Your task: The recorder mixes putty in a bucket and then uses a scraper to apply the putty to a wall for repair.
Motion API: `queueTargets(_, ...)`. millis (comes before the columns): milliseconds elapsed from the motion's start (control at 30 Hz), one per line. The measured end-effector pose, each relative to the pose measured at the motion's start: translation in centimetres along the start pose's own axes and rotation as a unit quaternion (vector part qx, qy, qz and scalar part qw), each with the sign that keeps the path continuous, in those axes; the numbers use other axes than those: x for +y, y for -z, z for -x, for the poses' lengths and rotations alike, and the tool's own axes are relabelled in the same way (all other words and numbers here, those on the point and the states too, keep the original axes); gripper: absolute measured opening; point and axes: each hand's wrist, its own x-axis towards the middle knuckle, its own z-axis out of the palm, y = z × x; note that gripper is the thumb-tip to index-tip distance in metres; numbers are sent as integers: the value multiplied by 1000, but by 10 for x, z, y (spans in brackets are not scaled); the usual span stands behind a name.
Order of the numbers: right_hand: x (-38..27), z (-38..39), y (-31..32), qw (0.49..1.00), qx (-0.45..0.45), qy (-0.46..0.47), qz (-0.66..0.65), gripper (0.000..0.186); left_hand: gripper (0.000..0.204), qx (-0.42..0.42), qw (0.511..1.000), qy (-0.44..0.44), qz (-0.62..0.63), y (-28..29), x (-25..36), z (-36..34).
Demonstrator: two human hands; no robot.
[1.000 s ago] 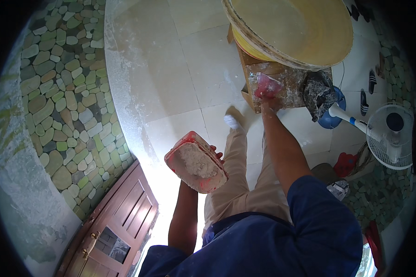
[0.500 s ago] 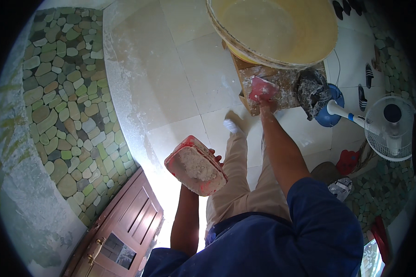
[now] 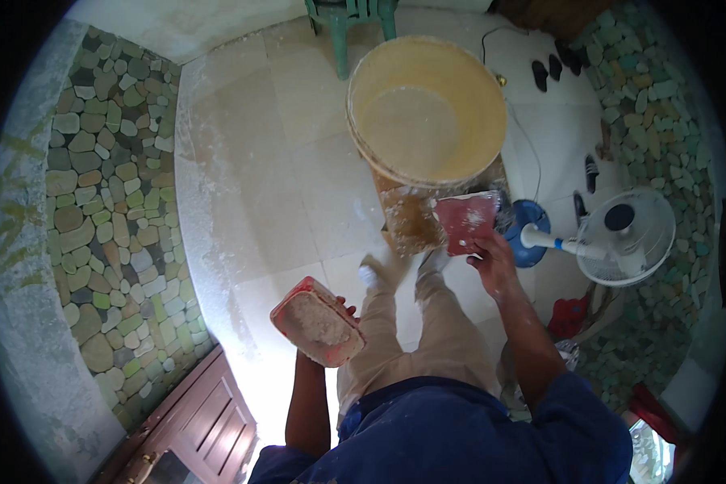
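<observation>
evidently for support, the left hand (image 3: 348, 309) clasps the red tub (image 3: 343, 352) by its side, open top up, probably keeping the pale paste (image 3: 319, 321) in; the right hand (image 3: 494, 260) grips the flat red scraper (image 3: 466, 224) by one edge, leaving most free, near the yellow bucket (image 3: 486, 121).

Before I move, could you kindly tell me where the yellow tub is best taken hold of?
I would grip the yellow tub by its rim, at the left and right, two-handed from above. It stands upright with its wide, round mouth open, so fingers could likely hook over there; the near edge is more crowded by the red scraper in the right hand.
</observation>
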Motion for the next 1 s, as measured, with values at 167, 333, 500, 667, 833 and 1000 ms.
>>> queueTargets(167,-118,-20,-54,967,-88,160,180,20,77,-24,999,-33,28,-2,-3,-14)
queueTargets(333,-116,-183,-123,710,-157,293,621,22,79,-18,994,-91,65,-1,-20,-19)
queueTargets(500,-57,-271,-149,460,-129,168,862,38,83,-7,993,-108,51,2,-28,-14)
queueTargets(667,-38,-282,-161,444,-169,174,863,35,80,-47,993,-95,60,13,-32,-1)
queueTargets(833,-55,-265,-164,331,-218,121,910,32,80,-31,988,-136,64,27,-30,5)
queueTargets(1000,-94,-229,-155,640,-95,273,712,25,79,-60,989,-126,57,18,-19,12)
